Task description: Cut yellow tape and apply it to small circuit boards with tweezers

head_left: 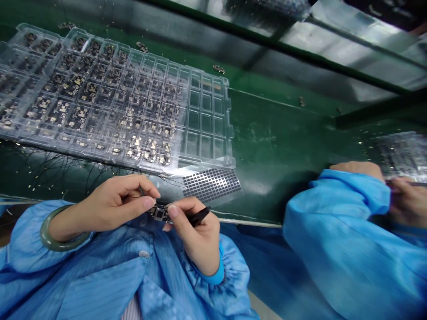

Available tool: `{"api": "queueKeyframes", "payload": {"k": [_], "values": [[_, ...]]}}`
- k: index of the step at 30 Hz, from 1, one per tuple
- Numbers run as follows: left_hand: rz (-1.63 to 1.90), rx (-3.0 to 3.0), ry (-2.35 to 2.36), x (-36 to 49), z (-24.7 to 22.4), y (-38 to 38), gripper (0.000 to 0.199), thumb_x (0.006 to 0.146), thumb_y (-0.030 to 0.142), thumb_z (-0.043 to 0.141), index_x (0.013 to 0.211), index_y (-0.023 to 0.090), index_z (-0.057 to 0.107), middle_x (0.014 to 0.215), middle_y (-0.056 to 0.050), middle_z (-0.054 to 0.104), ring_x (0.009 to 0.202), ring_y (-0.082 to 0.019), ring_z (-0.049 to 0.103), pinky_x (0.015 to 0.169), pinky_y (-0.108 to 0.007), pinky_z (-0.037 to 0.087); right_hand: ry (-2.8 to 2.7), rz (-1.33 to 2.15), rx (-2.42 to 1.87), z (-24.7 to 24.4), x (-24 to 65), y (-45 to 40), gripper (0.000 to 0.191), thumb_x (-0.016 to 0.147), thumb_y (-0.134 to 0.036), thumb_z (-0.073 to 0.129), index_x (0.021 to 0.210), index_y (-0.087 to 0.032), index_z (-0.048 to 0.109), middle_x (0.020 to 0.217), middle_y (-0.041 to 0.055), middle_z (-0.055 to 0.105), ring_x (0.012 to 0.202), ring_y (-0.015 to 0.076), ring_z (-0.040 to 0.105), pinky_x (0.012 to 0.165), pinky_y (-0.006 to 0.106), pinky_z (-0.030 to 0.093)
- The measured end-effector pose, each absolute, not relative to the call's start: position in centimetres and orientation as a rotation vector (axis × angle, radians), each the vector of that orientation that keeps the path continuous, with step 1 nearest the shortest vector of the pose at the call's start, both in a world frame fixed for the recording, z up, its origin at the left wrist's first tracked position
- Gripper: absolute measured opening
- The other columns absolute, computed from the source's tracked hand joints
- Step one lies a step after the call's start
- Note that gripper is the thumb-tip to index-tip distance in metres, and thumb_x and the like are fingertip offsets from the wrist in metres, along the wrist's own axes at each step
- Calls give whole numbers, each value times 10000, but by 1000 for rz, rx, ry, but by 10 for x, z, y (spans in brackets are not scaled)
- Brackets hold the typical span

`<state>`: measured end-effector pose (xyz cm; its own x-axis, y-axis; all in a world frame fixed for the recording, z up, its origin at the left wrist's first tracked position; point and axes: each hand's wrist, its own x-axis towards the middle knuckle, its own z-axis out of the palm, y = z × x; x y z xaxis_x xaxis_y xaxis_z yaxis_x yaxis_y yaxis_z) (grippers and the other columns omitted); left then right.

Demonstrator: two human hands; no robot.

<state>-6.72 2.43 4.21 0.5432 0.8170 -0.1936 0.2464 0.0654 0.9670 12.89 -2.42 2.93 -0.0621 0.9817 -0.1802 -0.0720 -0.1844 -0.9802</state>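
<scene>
A small dark circuit board (159,213) with a square chip is held just over the table's front edge, close to my body. My left hand (123,202) pinches its left end between thumb and fingers. On its right end press the thumb and forefinger of my right hand (195,229). A black tool (199,216), perhaps tweezers, is tucked in the right hand; its far end is hidden. Just beyond my hands lies a sheet of small black rectangular stickers (211,184). Thin black wires (96,166) spread over the table to the left.
Clear plastic compartment trays (207,120) with many circuit boards cover the left of the green table (260,133). Several loose small parts (218,69) lie behind them. At right, a co-worker's blue sleeve (336,204) and hands reach over another tray (405,153). A dark rail (267,42) crosses the back.
</scene>
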Motion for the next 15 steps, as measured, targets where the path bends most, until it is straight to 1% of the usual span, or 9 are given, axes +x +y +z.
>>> {"api": "queueKeyframes", "payload": {"k": [3,5,9,12,14,15], "values": [[502,1545,908,-69,39,25,203,924,328,542,937,153,645,671,11,579,539,-91,491,490,-191,379,-1195,1384,-1282,29,129,-24,138,901,-287,662,797,-197,675,577,-15,701,509,127,648,534,217,504],[508,1580,862,-68,36,25,179,923,287,534,890,150,643,670,12,569,538,-86,471,492,-193,365,-1274,1358,-1287,31,129,-24,140,905,-277,652,794,-195,677,575,-13,700,502,126,643,526,211,495],[672,1660,818,-66,33,23,121,848,163,575,731,147,600,622,20,545,512,-70,443,473,-181,333,-1478,1288,-1308,38,133,-23,142,908,-237,629,786,-206,696,588,-15,705,516,122,645,529,192,478],[806,1708,817,-64,30,22,123,809,125,586,692,155,565,599,25,528,511,-70,445,482,-182,341,-1604,1243,-1288,38,137,-20,70,875,-245,666,878,-244,736,634,-21,721,553,132,661,541,191,479],[857,1700,819,-64,30,22,128,826,141,586,700,156,565,604,19,534,524,-76,461,499,-185,362,-1658,1206,-1279,38,138,-19,74,864,-259,681,898,-258,746,683,-13,740,589,145,677,562,196,494],[870,1681,814,-65,29,22,137,846,159,584,710,154,572,612,13,546,535,-80,475,512,-187,376,-1668,1191,-1281,38,138,-19,70,866,-270,680,878,-254,747,687,-9,742,591,150,678,563,200,499]]}}
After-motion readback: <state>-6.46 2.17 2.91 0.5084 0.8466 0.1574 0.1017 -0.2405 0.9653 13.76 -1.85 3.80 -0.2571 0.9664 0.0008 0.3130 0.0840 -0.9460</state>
